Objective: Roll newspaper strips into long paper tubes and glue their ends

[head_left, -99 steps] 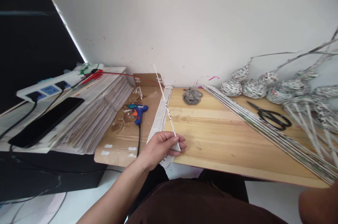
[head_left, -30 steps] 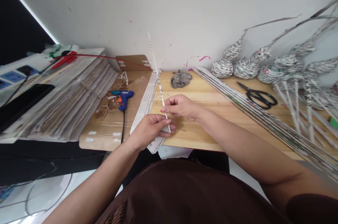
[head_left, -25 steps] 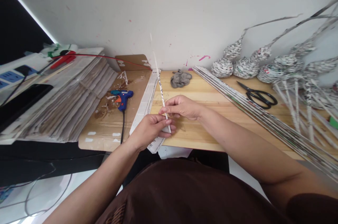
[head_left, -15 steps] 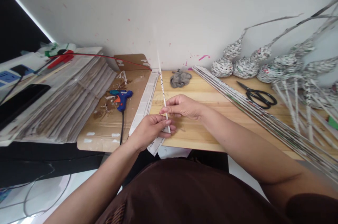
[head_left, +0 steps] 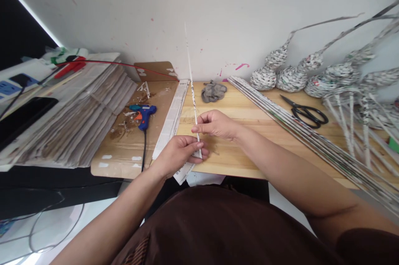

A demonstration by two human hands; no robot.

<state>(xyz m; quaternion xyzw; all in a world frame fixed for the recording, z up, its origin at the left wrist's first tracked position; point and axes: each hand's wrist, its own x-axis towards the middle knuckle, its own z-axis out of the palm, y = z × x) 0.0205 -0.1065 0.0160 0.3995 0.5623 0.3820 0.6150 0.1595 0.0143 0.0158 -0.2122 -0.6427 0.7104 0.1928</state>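
Note:
A thin white paper stick [head_left: 192,94] with dark print stands up from my hands, its far tip in front of the wall. Its near end is pinched between the thumb and fingers of my left hand [head_left: 182,151]. Just above that, my right hand [head_left: 215,124] grips the same stick between thumb and forefinger. Flat newspaper strips [head_left: 171,121] lie beside and partly under my left hand.
On the left are a blue glue gun [head_left: 144,116] on cardboard [head_left: 124,154] and a newspaper stack [head_left: 102,102]. A grey cloth [head_left: 213,91] lies behind my hands. Rightward are long paper rods [head_left: 280,122], black scissors [head_left: 307,114] and woven paper shapes [head_left: 291,78].
The paper stick's far tip shows higher against the wall and looks more upright. Both hands keep their hold on it and have barely moved.

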